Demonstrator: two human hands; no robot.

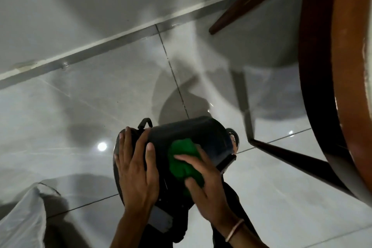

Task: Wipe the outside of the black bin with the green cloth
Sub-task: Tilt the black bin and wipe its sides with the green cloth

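Wooden table close right of bin.

No legible text or labels anywhere.

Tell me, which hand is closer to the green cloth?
Right. The right hand presses on the green cloth, touching it. The left hand grips the black bin beside it, apart from the cloth.

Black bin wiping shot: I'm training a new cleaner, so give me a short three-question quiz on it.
1. True or false: the black bin stands upright on the floor.
2. Which hand presses the green cloth on the bin: A left hand, B right hand?
3. What wooden furniture stands to the right?

Key: 1 false, it is tipped and held; 2 B; 3 a table.
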